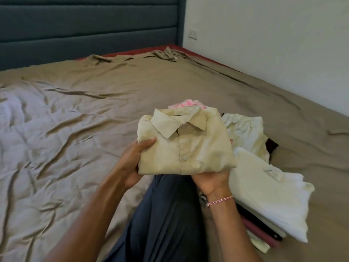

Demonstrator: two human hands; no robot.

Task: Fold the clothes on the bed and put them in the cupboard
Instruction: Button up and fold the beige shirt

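A folded beige collared shirt [186,146] is held above the bed, collar facing away from me. My left hand [135,163] grips its left edge, thumb on top. My right hand [212,181] holds its lower right corner from underneath, fingers hidden under the cloth. Behind the shirt peeks a pink-and-white garment [186,104]. A stack of folded clothes [268,201], white on top with maroon and black below, lies at my right. A loose pale yellow garment [245,131] lies just beyond that stack.
The bed [85,114] wears a wrinkled tan sheet, bunched up at the far corner [166,54]. A dark blue headboard [88,25] stands behind, a white wall [273,44] to the right. My dark blue trouser leg [166,220] lies below the shirt.
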